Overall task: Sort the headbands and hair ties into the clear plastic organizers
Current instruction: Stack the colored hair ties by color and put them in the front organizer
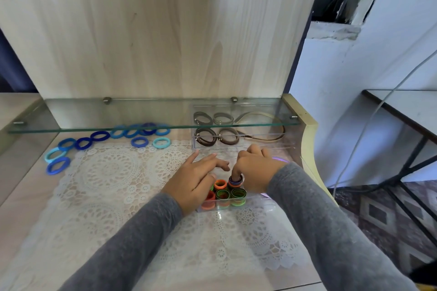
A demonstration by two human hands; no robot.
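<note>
A small clear plastic organizer sits on the right side of a white lace doily, near the right edge of a pale wooden tabletop. Thick hair ties stand on edge inside it: orange hair ties toward the left and green hair ties along the near wall.

The right hand hovers over the far right corner of this box with its fingers curled. One finger is pushed down into the hole of a blue-and-purple striped bundle of hair ties, which stands just beyond the green ones. Whether the thumb presses its outside cannot be told.

The left hand lies flat over the left part of the same box. Its fingers are stretched out and slightly spread, and it holds nothing. Both arms wear grey sleeves.

Farther back, under a glass shelf, a second, larger clear plastic organizer holds brown hair ties on its left. A beige headband lies on its right.

To the far left, loose blue and turquoise hair ties lie scattered on the tabletop and the doily's edge, well apart from both boxes.
</note>
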